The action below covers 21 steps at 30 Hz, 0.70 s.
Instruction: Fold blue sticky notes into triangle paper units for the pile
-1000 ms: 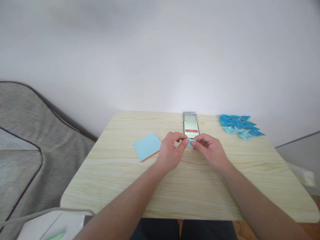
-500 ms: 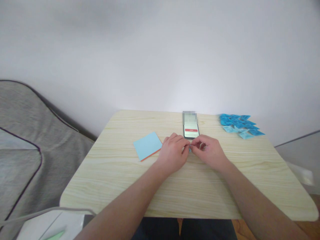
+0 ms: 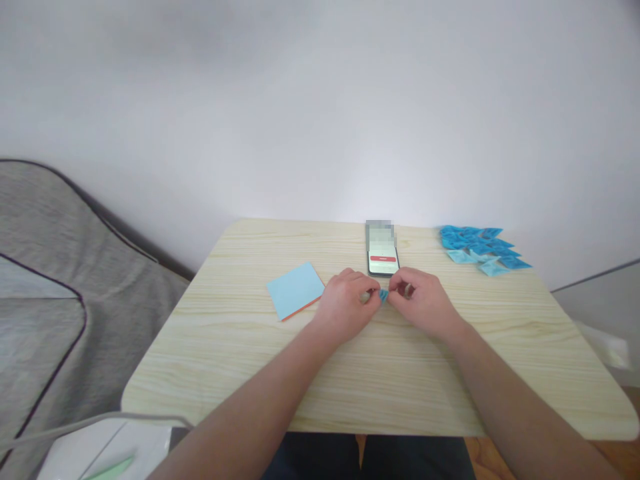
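Observation:
A small piece of folded blue paper is pinched between my two hands over the middle of the table. My left hand grips its left side with thumb and forefinger, the other fingers curled. On the right side, the thumb and forefinger of my right hand close on the paper too. Fingertips cover much of the piece, so its full shape is hidden. Close to my left hand lies a stack of light blue square paper with an orange-red edge at its bottom.
Behind my hands a phone lies with its screen lit. Several folded blue paper pieces sit in a cluster at the back right of the wooden table. A white wall rises behind; a grey cushioned seat is at left.
My fingertips have moved slightly apart, and more of the folded blue paper shows between them. The phone, paper stack and cluster stay where they were.

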Available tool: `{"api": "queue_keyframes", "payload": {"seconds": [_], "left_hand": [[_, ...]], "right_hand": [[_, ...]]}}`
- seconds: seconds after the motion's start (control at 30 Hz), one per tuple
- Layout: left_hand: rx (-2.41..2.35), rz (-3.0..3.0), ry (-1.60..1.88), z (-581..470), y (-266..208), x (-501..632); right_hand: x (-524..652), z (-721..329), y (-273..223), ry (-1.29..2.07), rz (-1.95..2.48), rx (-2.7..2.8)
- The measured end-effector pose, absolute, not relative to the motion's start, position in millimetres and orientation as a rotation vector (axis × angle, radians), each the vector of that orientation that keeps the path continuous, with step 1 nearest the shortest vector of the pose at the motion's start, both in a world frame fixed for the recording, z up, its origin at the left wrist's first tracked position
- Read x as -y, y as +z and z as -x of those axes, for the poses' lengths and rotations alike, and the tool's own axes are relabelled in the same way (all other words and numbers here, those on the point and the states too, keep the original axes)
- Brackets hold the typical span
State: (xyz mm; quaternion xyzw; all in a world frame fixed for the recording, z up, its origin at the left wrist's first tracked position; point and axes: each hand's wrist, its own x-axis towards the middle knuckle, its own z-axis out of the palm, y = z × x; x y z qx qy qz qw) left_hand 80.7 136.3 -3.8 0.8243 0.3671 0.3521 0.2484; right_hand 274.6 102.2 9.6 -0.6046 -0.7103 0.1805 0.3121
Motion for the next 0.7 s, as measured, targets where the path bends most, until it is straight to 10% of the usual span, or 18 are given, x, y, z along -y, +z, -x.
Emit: {"api": "queue_keyframes", "payload": {"seconds": [0.7], "left_hand": [[-0.902,-2.253,0.827,-77.5,3.5,-133.7]], "right_hand": [[-100.2,-273.1,9.9,0.476,1.637,1.969]]}}
